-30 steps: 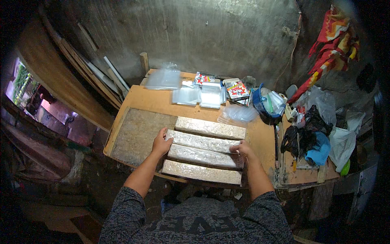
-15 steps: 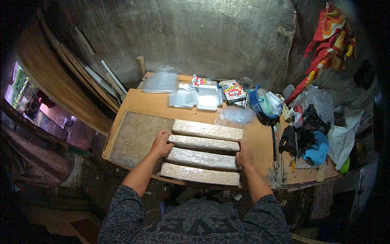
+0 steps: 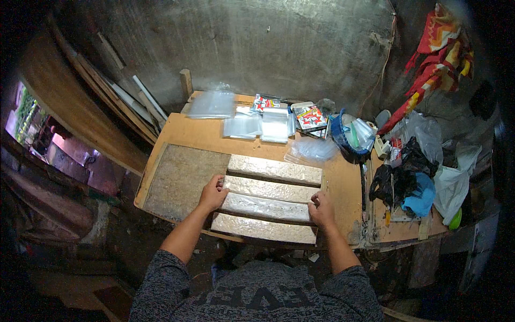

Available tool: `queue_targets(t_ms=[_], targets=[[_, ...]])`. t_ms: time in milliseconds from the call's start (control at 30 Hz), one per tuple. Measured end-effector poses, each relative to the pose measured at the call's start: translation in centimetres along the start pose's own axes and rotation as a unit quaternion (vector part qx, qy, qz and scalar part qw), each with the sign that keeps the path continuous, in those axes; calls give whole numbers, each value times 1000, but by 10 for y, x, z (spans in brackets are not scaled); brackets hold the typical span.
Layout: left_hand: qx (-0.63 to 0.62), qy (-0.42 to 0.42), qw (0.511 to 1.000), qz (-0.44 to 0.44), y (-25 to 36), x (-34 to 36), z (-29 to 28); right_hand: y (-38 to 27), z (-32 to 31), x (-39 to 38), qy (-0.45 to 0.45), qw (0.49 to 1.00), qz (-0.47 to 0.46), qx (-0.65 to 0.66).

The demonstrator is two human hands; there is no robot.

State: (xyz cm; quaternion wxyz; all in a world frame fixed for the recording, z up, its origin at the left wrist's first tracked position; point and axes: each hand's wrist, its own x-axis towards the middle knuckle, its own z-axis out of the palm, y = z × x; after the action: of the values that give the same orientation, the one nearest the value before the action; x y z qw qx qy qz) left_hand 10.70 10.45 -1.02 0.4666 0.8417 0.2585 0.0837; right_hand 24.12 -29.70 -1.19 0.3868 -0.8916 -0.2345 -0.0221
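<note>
Several long, pale blocks in clear wrapping (image 3: 274,168) lie crosswise in parallel rows on a worn board laid on the wooden table. My left hand (image 3: 214,193) has its fingers curled on the left ends of the middle blocks. My right hand (image 3: 321,208) is at the right end of the second block from the front (image 3: 265,207), fingers bent against it. The worn board (image 3: 179,182) shows to the left of the rows. Stacks of clear plastic bags (image 3: 241,126) and loose film (image 3: 310,152) lie just behind the blocks.
Behind, printed boxes (image 3: 310,118) and a blue container of bags (image 3: 348,134) sit on the table (image 3: 343,188). Crumpled bags (image 3: 407,185) crowd the right-hand surface. Leaning boards (image 3: 123,107) stand at left, a red-yellow cloth (image 3: 429,64) hangs at right, beside a grey wall (image 3: 257,48).
The second block from the back has been turned and now shows a broader top face. Both hands have shifted toward me, to the middle and front-middle blocks' ends.
</note>
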Motion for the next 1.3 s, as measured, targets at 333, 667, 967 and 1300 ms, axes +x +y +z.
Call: queue_targets(t_ms=[333,667,967,1300], targets=[[-3,26,1000,14,4,-1,6,-2,12,1,59,997,56,9],[-24,11,999,-31,-2,-56,-12,-13,4,-49,-13,969,220,-114],[-64,39,996,-37,-24,-57,-14,-28,19,-34,-48,952,298,-44],[-80,9,997,-22,-28,-50,-16,18,8,-15,-178,881,332,285]])
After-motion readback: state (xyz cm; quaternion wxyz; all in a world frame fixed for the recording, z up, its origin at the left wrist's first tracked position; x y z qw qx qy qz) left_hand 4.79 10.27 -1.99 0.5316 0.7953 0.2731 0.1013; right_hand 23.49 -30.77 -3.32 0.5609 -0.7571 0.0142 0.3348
